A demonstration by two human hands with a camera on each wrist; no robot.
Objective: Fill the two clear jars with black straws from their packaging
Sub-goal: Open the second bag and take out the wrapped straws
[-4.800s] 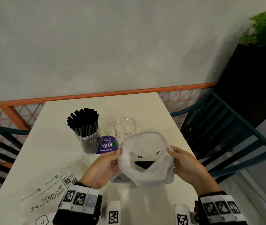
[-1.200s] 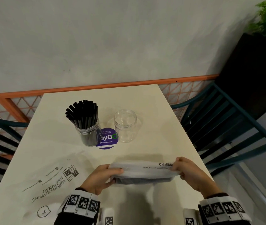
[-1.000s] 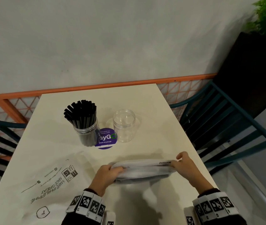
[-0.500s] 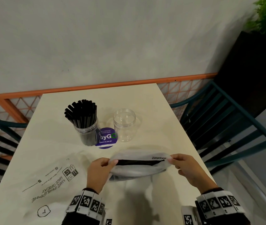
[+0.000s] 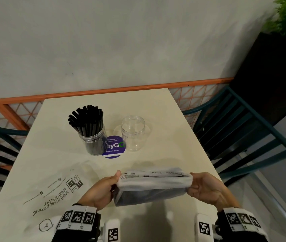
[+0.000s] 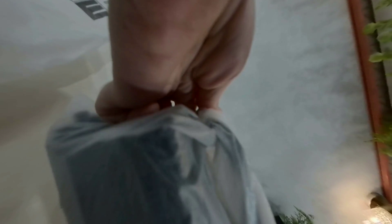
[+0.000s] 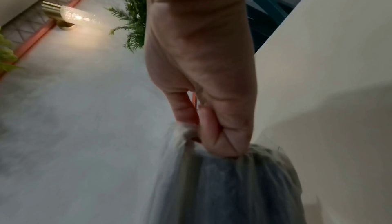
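A frosted plastic bag of black straws [image 5: 151, 186] hangs stretched between both hands above the table's near edge. My left hand [image 5: 103, 186] pinches the bag's left top corner [image 6: 182, 115]. My right hand [image 5: 206, 186] pinches its right top corner [image 7: 191, 135]. Dark straws show through the plastic [image 6: 127, 169] [image 7: 224, 185]. Farther back, a clear jar [image 5: 94, 143] packed with upright black straws [image 5: 86, 119] stands left of an empty clear jar [image 5: 133, 132].
A round purple sticker [image 5: 113, 147] lies between the jars. An empty printed plastic bag [image 5: 51, 191] lies flat on the cream table [image 5: 156, 105] at the near left. Teal slatted chairs [image 5: 240, 130] flank both sides. A wall with an orange rail [image 5: 103, 90] runs behind.
The bag's mouth, held open half a second ago with straws showing, is now pulled flat and taut between my hands. Both hands have moved slightly toward me.
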